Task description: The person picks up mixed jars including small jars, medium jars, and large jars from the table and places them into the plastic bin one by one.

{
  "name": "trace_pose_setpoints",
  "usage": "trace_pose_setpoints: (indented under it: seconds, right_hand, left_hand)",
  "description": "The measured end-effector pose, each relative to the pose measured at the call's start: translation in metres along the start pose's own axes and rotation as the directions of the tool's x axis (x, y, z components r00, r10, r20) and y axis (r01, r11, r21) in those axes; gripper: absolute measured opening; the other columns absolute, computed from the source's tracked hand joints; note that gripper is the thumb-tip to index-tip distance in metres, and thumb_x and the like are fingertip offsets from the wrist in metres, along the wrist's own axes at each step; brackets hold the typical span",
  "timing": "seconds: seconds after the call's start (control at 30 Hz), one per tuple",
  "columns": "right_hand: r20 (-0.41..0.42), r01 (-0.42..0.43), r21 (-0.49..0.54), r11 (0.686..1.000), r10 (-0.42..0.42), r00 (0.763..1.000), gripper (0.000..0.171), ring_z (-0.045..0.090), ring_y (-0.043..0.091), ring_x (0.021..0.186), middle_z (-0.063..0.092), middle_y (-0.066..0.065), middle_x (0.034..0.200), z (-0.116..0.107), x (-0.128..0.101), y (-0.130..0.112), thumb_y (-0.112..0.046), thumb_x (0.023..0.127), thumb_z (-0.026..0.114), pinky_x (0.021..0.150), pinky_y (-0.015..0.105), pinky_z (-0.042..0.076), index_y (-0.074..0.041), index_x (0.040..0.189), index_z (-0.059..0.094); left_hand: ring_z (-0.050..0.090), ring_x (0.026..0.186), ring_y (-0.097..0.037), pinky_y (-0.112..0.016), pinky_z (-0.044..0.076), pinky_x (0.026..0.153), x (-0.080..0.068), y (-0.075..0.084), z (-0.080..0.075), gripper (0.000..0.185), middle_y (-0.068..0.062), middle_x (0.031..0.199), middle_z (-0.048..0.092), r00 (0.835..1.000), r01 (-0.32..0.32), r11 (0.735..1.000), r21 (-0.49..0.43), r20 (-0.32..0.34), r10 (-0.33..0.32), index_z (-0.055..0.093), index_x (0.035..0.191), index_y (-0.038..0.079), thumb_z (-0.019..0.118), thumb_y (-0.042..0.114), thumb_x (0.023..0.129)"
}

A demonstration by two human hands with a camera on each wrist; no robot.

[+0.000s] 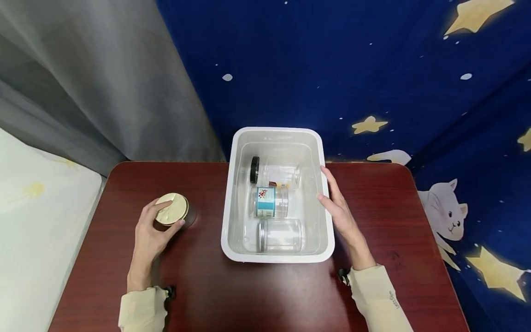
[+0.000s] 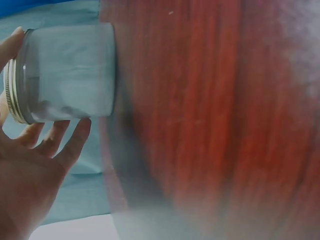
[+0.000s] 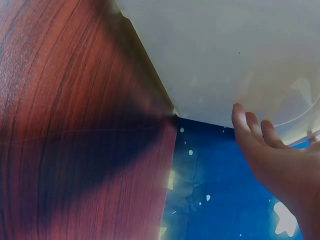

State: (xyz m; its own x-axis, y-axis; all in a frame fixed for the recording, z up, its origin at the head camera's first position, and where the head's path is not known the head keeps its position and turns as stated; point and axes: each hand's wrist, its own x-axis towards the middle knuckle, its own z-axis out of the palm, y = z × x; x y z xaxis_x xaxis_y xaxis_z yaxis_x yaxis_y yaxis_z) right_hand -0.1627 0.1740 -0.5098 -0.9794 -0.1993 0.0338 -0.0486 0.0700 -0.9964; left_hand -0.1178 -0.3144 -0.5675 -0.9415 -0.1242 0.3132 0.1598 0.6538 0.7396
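Note:
My left hand (image 1: 151,230) grips a clear round jar with a gold lid (image 1: 173,210) at the left of the table. Thumb and fingers lie around it just below the lid. The left wrist view shows the jar (image 2: 70,72) upright on the table, its body see-through. At the right side of a white plastic tub (image 1: 278,258), my right hand (image 1: 342,214) holds the rim, thumb over the edge and several fingers (image 3: 241,117) along the outer wall. Three clear jars lie on their sides in the tub: one black-lidded (image 1: 254,170), one blue-labelled (image 1: 266,203), one silver-lidded (image 1: 282,235).
The tub stands at the middle of a dark red wooden table (image 1: 257,295), near its back edge. Behind hang a grey curtain (image 1: 103,83) and a blue star-patterned cloth (image 1: 290,69). A white surface (image 1: 37,221) lies left of the table.

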Motion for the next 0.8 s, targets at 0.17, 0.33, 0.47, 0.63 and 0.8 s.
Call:
trace_pose_setpoints:
  seconds: [0.17,0.33,0.47,0.63,0.8]
  right_hand:
    - [0.006,-0.003,0.0,1.0,0.003,1.0,0.066,0.036,0.025,0.134,0.026,0.001,0.16,0.0003,-0.0006,0.0004,-0.012,0.101,0.049,0.095,0.024,0.042,-0.03,0.158,0.023]
    - [0.003,-0.008,0.011,1.0,0.008,1.0,0.066,0.037,0.024,0.134,0.027,-0.001,0.159,-0.0005,-0.0003,0.0003,-0.013,0.1,0.05,0.095,0.025,0.042,-0.032,0.158,0.024]
    - [0.004,-0.009,0.012,1.0,0.009,1.0,0.066,0.036,0.024,0.134,0.026,-0.002,0.16,-0.0004,-0.0003,0.001,-0.012,0.1,0.05,0.095,0.025,0.042,-0.033,0.158,0.024]
    - [0.001,-0.011,0.009,1.0,0.011,1.0,0.067,0.036,0.027,0.134,0.027,-0.002,0.159,0.0001,-0.0005,0.0005,-0.013,0.099,0.05,0.095,0.025,0.041,-0.034,0.157,0.025]
    - [-0.001,-0.009,0.007,1.0,0.009,1.0,0.067,0.035,0.027,0.135,0.026,-0.002,0.16,0.0003,-0.0005,0.0003,-0.013,0.1,0.05,0.097,0.025,0.04,-0.033,0.157,0.024]
  left_hand:
    - [0.047,0.128,-0.015,-0.016,0.03,0.099,-0.0018,-0.0034,0.0026,0.069,-0.007,0.139,0.054,1.0,-0.004,0.999,-0.049,-0.028,0.003,0.067,0.126,0.015,0.092,0.002,0.064]
    - [0.046,0.129,-0.014,-0.017,0.031,0.1,-0.002,-0.0039,0.0043,0.069,-0.005,0.14,0.054,0.999,0.003,0.997,-0.075,-0.034,-0.006,0.067,0.126,0.015,0.091,0.001,0.064]
    - [0.046,0.131,-0.016,-0.017,0.03,0.101,-0.0025,-0.0051,0.0048,0.068,-0.006,0.14,0.054,0.999,0.016,0.997,-0.071,-0.033,-0.019,0.067,0.127,0.016,0.091,0.001,0.064]
    - [0.046,0.13,-0.011,-0.017,0.031,0.101,-0.0022,-0.0051,0.0043,0.07,-0.003,0.14,0.054,0.999,0.049,0.996,-0.074,-0.016,-0.051,0.066,0.129,0.019,0.091,0.002,0.065]
    - [0.047,0.128,-0.007,-0.016,0.032,0.1,-0.0018,-0.0056,0.0048,0.072,-0.001,0.139,0.055,0.998,0.058,0.996,-0.073,-0.007,-0.058,0.064,0.132,0.021,0.091,0.003,0.067]
